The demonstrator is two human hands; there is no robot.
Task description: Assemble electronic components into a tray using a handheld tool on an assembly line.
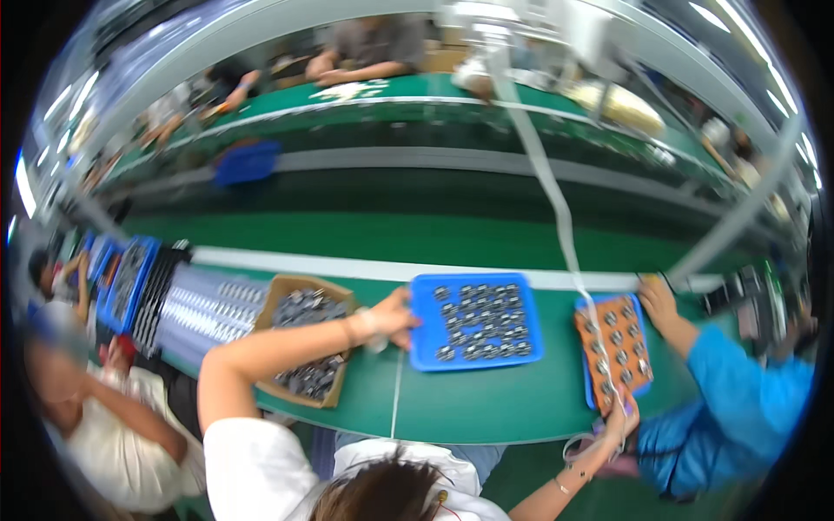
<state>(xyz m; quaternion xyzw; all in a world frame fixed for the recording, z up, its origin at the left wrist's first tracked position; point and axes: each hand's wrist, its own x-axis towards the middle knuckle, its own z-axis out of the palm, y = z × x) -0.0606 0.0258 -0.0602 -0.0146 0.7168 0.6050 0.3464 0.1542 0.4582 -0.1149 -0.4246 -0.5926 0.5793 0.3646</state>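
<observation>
My left hand [393, 318], with a pale band at the wrist, grips the left rim of a blue tray [417, 354]. Many small dark metal parts [486, 321] lie in rough rows inside it. Off to the right, my right hand [619, 420] is closed at the near edge of a second blue tray [647, 343]. An orange insert [594, 358] lies in that tray, bearing several round metal parts; its near corner is partly hidden by my fingers. Under my left forearm stands a cardboard box [333, 395] heaped with similar dark parts.
A co-worker's hand [658, 301], blue-sleeved, rests by the orange-lined tray's far corner. A white cable [556, 204] hangs down to my right hand. Clear plastic trays [208, 304] and stacked blue trays [130, 282] stand left. Another person [130, 417] sits there. A green bench [408, 87] runs opposite.
</observation>
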